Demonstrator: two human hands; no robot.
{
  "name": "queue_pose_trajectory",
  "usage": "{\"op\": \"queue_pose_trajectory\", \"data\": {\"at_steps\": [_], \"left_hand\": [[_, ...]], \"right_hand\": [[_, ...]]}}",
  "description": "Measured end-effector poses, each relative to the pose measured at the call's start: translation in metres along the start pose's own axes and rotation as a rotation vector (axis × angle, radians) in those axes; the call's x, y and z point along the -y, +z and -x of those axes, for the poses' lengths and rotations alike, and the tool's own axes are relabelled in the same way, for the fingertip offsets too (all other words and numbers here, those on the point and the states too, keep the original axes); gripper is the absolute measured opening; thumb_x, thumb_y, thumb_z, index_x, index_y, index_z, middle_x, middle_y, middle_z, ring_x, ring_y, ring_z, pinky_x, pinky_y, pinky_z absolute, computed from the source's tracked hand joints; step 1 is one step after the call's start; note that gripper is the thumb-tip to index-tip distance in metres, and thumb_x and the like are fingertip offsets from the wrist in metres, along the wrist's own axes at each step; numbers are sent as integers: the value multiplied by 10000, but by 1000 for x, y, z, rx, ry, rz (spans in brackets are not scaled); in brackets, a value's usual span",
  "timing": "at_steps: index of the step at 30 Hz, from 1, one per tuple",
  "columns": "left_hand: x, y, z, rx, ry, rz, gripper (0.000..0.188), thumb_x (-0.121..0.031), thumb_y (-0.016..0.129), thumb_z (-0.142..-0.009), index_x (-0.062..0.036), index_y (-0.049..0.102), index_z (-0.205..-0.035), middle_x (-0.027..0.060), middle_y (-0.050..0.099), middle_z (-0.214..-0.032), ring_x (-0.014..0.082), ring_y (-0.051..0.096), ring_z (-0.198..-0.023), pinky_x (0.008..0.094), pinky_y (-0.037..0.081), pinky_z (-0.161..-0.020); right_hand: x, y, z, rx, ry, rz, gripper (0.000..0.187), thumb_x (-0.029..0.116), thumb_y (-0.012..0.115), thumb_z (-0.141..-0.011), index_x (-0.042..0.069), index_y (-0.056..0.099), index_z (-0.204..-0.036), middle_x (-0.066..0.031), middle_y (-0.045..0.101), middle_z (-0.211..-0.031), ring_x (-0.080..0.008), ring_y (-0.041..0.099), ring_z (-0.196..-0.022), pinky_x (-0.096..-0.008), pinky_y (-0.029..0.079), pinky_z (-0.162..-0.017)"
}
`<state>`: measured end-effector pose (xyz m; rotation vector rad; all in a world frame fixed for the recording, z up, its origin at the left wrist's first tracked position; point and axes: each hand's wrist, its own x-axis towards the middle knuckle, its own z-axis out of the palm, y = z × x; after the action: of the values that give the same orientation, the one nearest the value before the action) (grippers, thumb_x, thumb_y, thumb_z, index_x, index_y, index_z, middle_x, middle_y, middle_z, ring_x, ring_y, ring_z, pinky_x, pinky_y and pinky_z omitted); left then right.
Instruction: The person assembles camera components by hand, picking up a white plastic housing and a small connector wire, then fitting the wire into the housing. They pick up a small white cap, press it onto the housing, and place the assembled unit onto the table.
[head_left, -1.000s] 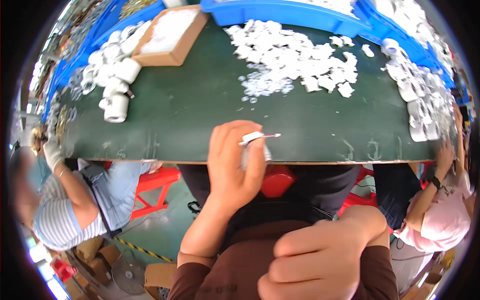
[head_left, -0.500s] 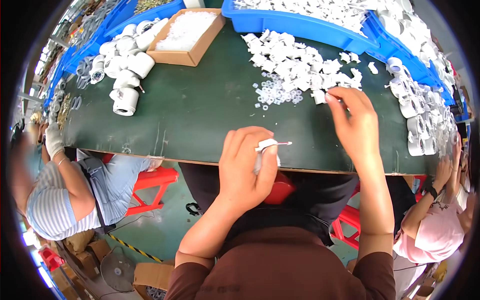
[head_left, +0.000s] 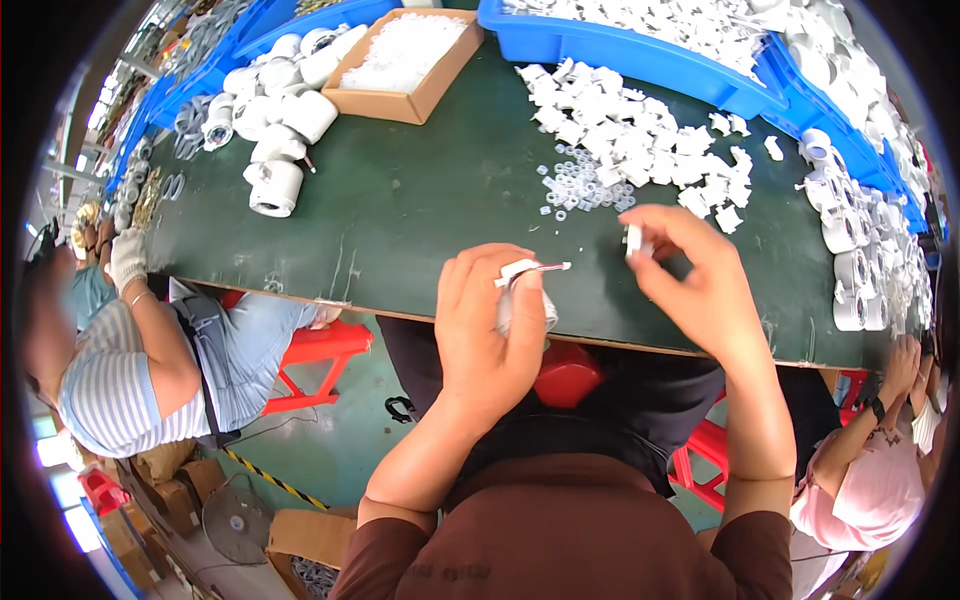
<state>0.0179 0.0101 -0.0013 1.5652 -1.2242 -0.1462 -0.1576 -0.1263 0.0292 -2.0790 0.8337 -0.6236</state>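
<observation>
Near the table's front edge, my left hand (head_left: 490, 320) is wrapped round a white round housing (head_left: 532, 303). A short reddish wire with a small white connector (head_left: 566, 266) sticks out of its top to the right. My right hand (head_left: 690, 275) pinches a small white plastic part (head_left: 634, 240) between thumb and fingertips, a little above the table and apart from the housing. Beyond it lies a pile of similar white plastic parts (head_left: 610, 120). Beside that pile are several small translucent rings (head_left: 582, 184).
Blue bins (head_left: 630, 62) of white parts line the far edge. A cardboard box (head_left: 385, 104) of clear pieces and a cluster of white housings (head_left: 274, 188) stand at left. More round parts (head_left: 850, 300) sit at right. Co-workers sit on both sides, near red stools (head_left: 318, 350).
My right hand has drawn back from the pile toward me, bringing one small white plastic part with it. My left hand keeps holding the housing. The whole view has shifted slightly.
</observation>
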Motion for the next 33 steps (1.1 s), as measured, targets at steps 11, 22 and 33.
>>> {"op": "queue_pose_trajectory", "data": {"at_steps": [11, 22, 33], "left_hand": [[-1, 2, 0, 30, 68, -77, 251, -48, 572, -928, -21, 641, -1168, 134, 652, -1100, 304, 556, -914, 387, 452, -814], [1, 5, 4, 19, 163, -66, 365, -246, 422, -983, 7, 629, -1148, 141, 654, -1103, 324, 585, -980, 417, 418, -857], [3, 5, 4, -1, 159, -62, 389, -247, 377, -983, 22, 638, -1086, 177, 654, -1076, 327, 567, -931, 415, 423, -839]], "right_hand": [[30, 66, 24, -1, 0, -575, 423, -99, 625, -941, 1, 618, -1352, -103, 664, -1239, -173, 645, -1139, -330, 511, -1001], [36, 88, 35, -218, -92, -468, 435, -151, 644, -895, -6, 641, -1305, -50, 641, -1093, -116, 608, -990, -256, 495, -899], [39, 84, 31, -190, -162, -285, 438, -132, 686, -849, -6, 661, -1267, -54, 644, -1030, -142, 592, -925, -268, 487, -826]]}}
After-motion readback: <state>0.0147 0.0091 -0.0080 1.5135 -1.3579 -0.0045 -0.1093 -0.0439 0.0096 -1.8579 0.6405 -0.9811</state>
